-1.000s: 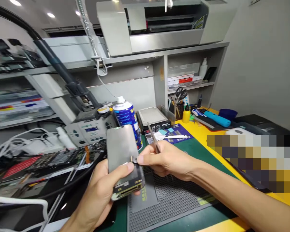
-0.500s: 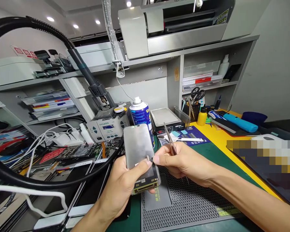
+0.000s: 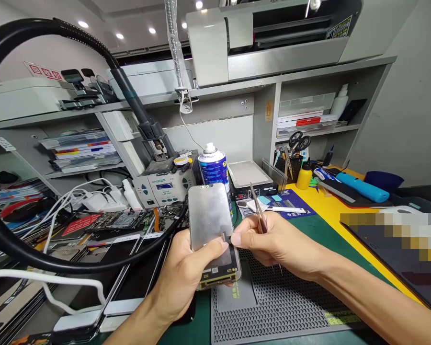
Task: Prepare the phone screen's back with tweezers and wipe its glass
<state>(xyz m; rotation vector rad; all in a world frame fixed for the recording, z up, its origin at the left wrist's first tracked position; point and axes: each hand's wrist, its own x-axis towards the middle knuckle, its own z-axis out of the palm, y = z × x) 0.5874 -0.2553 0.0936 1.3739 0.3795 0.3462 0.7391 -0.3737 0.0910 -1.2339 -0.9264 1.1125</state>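
Note:
My left hand (image 3: pixel 189 268) is closed around a phone screen (image 3: pixel 209 211), its silvery back facing me and its top tilted away. Black flex and a gold-edged strip show at the screen's lower end. Close to its right edge, my right hand (image 3: pixel 275 239) has thumb and index finger pinched by a small dark tab or flex end (image 3: pixel 225 236); my left thumb presses beside it. Tweezers (image 3: pixel 259 211) lie tucked between the fingers of my right hand, tips pointing down and away from the screen. Whether the right fingertips grip the tab is hard to see.
Under my hands lies a grey perforated mat (image 3: pixel 273 306) on a green mat. Behind the screen stand a blue spray can (image 3: pixel 215 167), a soldering station (image 3: pixel 165 187) and a heating plate (image 3: pixel 249 175). Phones and circuit boards (image 3: pixel 125 220) crowd the left; a thick black hose (image 3: pixel 93 266) arches there.
The whole view has shifted slightly, so things appear a little further right. Both hands keep their hold on the screen and tweezers, with the small tab tipped slightly differently.

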